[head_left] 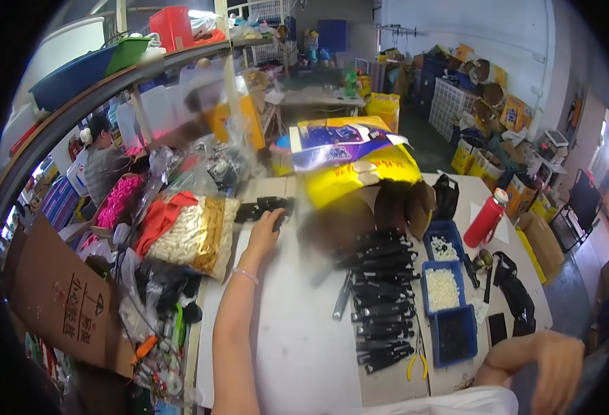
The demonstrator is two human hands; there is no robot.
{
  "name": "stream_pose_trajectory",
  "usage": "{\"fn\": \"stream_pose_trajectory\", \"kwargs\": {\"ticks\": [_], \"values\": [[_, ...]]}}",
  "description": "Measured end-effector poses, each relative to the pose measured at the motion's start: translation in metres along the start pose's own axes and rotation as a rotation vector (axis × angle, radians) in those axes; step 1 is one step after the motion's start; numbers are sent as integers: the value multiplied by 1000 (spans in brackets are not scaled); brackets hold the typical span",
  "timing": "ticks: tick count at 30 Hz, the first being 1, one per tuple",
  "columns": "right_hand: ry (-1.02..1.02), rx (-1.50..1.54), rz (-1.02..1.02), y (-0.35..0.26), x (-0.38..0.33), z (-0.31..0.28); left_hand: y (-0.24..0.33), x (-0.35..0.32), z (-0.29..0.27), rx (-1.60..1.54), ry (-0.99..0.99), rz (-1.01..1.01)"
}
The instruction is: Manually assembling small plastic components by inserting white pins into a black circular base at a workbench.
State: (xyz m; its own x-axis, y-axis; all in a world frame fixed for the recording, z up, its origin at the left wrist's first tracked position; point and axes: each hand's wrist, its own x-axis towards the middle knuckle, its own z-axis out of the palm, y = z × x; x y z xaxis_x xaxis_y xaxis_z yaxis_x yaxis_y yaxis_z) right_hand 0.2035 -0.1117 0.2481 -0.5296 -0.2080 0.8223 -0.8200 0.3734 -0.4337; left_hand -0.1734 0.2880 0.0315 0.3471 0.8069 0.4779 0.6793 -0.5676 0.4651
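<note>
At the far left of the table my left hand (266, 232) reaches to a small group of black slender pieces (254, 209). Its fingers are curled at the right end of the group, closed on one of the pieces as far as I can see. My right hand (560, 366) hangs low at the right, beyond the blue trays and over the table's near right edge; it is bent at the wrist and smeared, so its fingers do not show clearly. A long row of similar black pieces with shiny ends (384, 301) lies across the middle of the table.
Blue trays (455, 337) hold small white parts and dark ones. Yellow-handled pliers (417, 366), a red flask (486, 220) and a black phone (498, 328) lie or stand around them. A yellow-and-purple bag (360, 155) tops the far boxes. Stuffed plastic bags (190, 232) crowd the left edge; a person (104, 162) sits beyond.
</note>
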Motion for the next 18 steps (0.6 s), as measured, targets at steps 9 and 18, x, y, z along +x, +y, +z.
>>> {"fn": "stream_pose_trajectory", "kwargs": {"ticks": [9, 18], "values": [[1062, 103, 311, 129, -121, 5, -101, 61, 31, 579, -287, 157], [1378, 52, 328, 154, -139, 50, -69, 59, 29, 648, -446, 84]]}}
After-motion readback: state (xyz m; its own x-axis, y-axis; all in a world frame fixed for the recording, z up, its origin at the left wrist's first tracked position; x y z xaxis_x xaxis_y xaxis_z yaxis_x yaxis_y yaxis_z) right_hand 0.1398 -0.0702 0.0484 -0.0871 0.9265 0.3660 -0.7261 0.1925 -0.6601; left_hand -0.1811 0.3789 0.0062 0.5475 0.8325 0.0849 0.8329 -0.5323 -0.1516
